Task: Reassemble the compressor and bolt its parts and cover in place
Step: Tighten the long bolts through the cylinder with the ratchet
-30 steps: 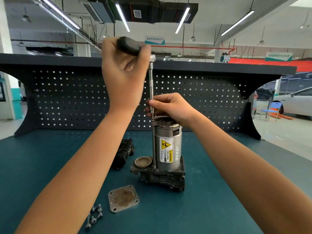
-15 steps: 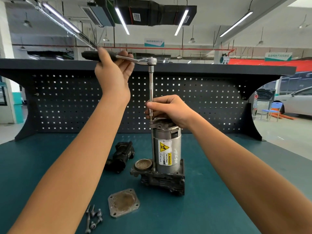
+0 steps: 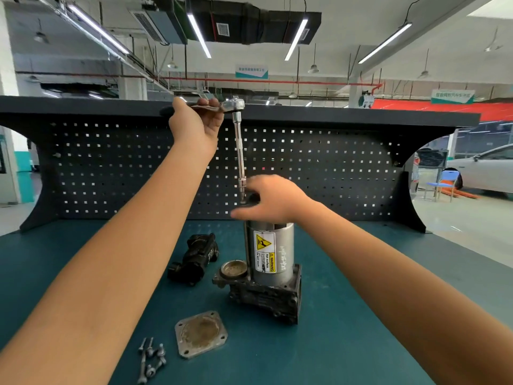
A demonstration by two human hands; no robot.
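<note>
Your left hand (image 3: 198,129) grips the ratchet (image 3: 234,104) handle high above the compressor (image 3: 273,254), which stands upright on the green table (image 3: 361,315). Your right hand (image 3: 273,200) is blurred at its top beside the foot of the extension bar (image 3: 239,151), so I cannot tell if it grips anything. The bar is long and leans a little, so a sideways pull may, I think, slip the socket (image 3: 242,188) off its seat or tip the compressor. I count one ratchet, one compressor, one black part (image 3: 195,258), one cover plate (image 3: 201,334) and five or six loose bolts (image 3: 151,359).
</note>
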